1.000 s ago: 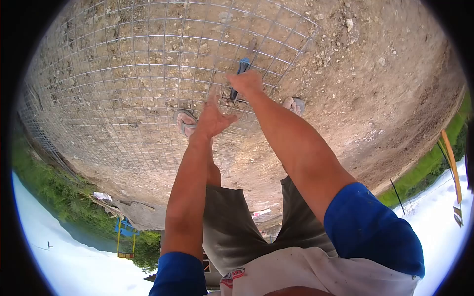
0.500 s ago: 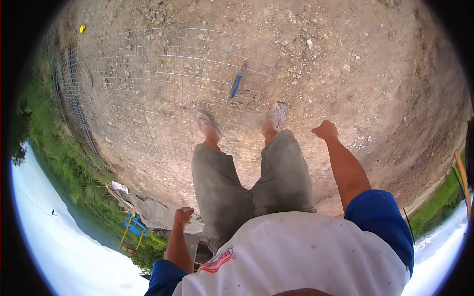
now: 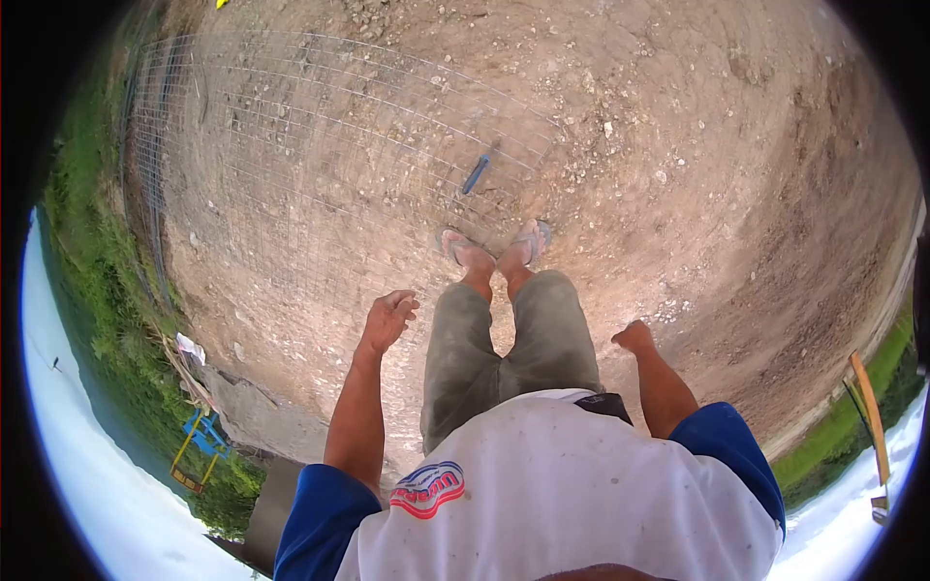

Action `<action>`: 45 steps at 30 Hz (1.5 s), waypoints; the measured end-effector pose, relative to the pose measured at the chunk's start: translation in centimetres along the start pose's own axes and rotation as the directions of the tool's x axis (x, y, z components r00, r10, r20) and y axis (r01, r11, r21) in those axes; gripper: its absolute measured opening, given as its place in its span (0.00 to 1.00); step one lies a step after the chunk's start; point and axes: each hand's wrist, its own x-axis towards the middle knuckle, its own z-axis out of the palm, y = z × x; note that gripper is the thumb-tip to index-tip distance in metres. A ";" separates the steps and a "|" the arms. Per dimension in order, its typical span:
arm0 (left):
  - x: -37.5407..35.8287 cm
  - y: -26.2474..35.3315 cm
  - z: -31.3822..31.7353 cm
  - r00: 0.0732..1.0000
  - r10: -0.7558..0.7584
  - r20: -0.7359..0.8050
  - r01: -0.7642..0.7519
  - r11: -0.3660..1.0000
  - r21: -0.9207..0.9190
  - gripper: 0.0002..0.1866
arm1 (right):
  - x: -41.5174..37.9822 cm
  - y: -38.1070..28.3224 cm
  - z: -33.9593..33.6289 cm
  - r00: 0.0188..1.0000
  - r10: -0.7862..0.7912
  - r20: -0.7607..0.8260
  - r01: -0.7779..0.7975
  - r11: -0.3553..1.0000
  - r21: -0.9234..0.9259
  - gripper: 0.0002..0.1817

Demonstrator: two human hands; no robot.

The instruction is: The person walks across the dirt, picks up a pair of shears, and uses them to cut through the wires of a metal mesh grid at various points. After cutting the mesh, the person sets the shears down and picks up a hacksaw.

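My left hand [image 3: 390, 318] hangs beside my left thigh, its fingers loosely spread with nothing in them. My right hand [image 3: 635, 336] is at my right side, away from the leg, its fingers curled closed; whether anything is inside is hidden. Neither hand touches any other object. Ahead of my sandalled feet [image 3: 496, 254] lies a long blue tool [image 3: 475, 174] with a dark end, too small to name exactly. It rests at the near right part of a wire mesh panel [image 3: 363, 94] spread flat over the dirt.
More mesh [image 3: 153, 136] stretches along the left edge, beside green plants. A white scrap [image 3: 191, 349] and a blue-and-yellow structure [image 3: 205, 436] are at lower left. A wooden post [image 3: 869, 416] stands at the right. Something yellow [image 3: 222, 3] lies at the top edge. Loose stones dot the ground.
My feet have come together, the left one moving right beside the other. My left hand has swung forward and its fingers have loosened. The blue tool has stayed on the ground.
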 end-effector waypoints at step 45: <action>-18.6 -25.9 10.0 0.906 -0.423 0.017 0.184 0.357 -0.916 0.15 | 3.0 -42.8 -11.2 0.689 -0.718 0.101 0.386 0.246 -0.889 0.25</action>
